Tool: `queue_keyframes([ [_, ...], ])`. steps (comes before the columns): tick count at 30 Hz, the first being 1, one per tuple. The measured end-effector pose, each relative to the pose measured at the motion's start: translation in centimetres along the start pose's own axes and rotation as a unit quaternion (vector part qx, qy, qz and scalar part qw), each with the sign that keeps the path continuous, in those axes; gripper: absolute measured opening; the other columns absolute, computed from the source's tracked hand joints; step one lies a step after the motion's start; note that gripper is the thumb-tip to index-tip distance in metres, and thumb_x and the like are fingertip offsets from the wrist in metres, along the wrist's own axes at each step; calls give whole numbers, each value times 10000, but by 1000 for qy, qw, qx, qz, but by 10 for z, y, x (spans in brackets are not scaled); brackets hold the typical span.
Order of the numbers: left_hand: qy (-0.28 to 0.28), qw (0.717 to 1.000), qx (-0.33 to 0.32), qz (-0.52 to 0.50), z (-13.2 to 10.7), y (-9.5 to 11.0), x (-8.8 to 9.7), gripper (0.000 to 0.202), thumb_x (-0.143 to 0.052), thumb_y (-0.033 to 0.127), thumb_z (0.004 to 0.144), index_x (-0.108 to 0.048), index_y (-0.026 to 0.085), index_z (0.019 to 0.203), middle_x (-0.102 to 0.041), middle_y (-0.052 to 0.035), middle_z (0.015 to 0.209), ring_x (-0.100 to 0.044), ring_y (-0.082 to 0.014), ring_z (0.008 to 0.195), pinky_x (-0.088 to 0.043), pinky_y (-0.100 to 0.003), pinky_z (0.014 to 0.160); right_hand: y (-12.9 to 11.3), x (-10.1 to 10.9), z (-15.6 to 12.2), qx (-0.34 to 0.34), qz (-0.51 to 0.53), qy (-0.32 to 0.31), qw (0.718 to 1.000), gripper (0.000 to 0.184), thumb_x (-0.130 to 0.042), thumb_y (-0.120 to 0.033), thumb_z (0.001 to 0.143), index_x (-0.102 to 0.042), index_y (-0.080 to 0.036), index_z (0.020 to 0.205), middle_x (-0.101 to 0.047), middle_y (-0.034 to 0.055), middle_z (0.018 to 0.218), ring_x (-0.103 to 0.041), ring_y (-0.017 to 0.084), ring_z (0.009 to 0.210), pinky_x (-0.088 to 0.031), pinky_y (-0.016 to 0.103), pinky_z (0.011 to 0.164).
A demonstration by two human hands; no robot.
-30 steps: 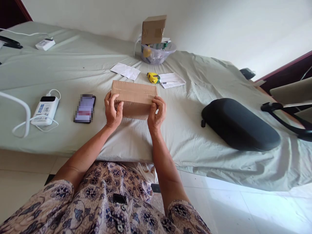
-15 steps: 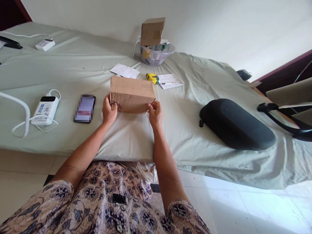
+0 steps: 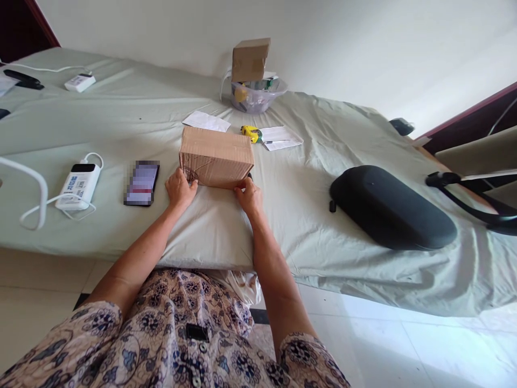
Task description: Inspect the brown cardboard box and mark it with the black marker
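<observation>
A brown cardboard box [image 3: 216, 153] rests on the cloth-covered table in front of me. My left hand [image 3: 180, 188] grips its lower near-left corner, thumb against the near face. At the lower near-right corner my right hand [image 3: 249, 195] holds the box, fingers partly hidden behind its side. Dark scribbled marks show on the near face by my left thumb. Just behind the box lie a yellow tape measure [image 3: 251, 133] and a white paper [image 3: 281, 138] with a pen [image 3: 277, 141] on it. Another white sheet [image 3: 207, 121] lies at the box's far left.
A phone [image 3: 141, 183] and a white power bank [image 3: 78, 186] with a cable lie to the left. On the right sits a black case [image 3: 391, 207]. A clear plastic basket [image 3: 258, 97] with a cardboard carton [image 3: 250, 60] on top stands near the wall.
Both hands have slid down to the box's lower corners, the right one also shifting left. The box's near face looks slightly lower, and the camera view has tilted a little.
</observation>
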State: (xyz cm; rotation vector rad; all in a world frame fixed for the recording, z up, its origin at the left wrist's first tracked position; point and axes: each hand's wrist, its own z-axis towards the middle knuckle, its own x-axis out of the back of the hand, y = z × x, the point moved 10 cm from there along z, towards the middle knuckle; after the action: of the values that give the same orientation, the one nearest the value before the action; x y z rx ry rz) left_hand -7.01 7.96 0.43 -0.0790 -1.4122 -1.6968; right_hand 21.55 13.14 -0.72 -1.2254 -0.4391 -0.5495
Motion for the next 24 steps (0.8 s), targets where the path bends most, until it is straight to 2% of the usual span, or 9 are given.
queue_keyframes([
  [3, -5, 999, 15, 42, -4, 8, 5, 610, -744, 397, 750, -507, 125, 1243, -614, -258, 1305, -544, -431, 1318, -393, -627, 1144, -6, -1, -2, 8, 8, 14, 1000, 202, -644, -344, 767, -491, -243, 851, -666, 35, 862, -624, 201, 796, -546, 427, 829],
  [6, -16, 998, 13, 52, -8, 19, 6, 836, -769, 416, 748, -402, 72, 1416, -528, -286, 1431, -489, -409, 1395, -393, -565, 1190, -14, 1, -6, 7, 15, 46, 999, 369, -739, -444, 733, -495, -241, 921, -650, 23, 871, -632, 214, 860, -540, 406, 816],
  [10, -20, 999, -18, 23, -12, 28, 2, 1037, -833, 382, 698, -286, 49, 1514, -476, -298, 1491, -459, -394, 1431, -369, -544, 1227, -22, 3, -12, -12, -6, 75, 997, 545, -832, -492, 673, -480, -243, 1007, -639, 32, 947, -616, 214, 903, -518, 376, 800],
  [13, -8, 999, -27, 27, -13, 26, 1, 1057, -849, 423, 692, -299, 65, 1520, -495, -298, 1472, -469, -414, 1413, -387, -577, 1196, -24, 7, -13, -25, -21, 90, 995, 597, -881, -432, 636, -489, -230, 1038, -614, 29, 951, -593, 208, 896, -489, 352, 776],
  [17, 15, 999, -31, 25, -12, 25, 8, 1059, -823, 576, 701, -346, 95, 1516, -536, -276, 1426, -500, -412, 1376, -424, -572, 1153, -29, 16, -10, -4, 11, 106, 994, 556, -882, -419, 644, -530, -212, 1021, -553, -10, 856, -545, 169, 797, -448, 319, 729],
  [21, 59, 996, -70, 2, -9, 33, 25, 931, -680, 727, 780, -455, 140, 1467, -592, -225, 1361, -572, -352, 1286, -472, -485, 1096, -37, 30, -9, 53, 66, 142, 986, 481, -772, -563, 755, -573, -212, 1016, -487, -40, 764, -469, 129, 687, -419, 297, 685],
  [24, 85, 990, -109, -12, -8, 41, 35, 778, -524, 747, 881, -563, 143, 1370, -652, -191, 1239, -623, -296, 1179, -494, -421, 1031, -38, 42, -11, 67, 94, 172, 978, 518, -657, -685, 801, -583, -207, 988, -469, -49, 720, -445, 116, 648, -406, 292, 672],
])
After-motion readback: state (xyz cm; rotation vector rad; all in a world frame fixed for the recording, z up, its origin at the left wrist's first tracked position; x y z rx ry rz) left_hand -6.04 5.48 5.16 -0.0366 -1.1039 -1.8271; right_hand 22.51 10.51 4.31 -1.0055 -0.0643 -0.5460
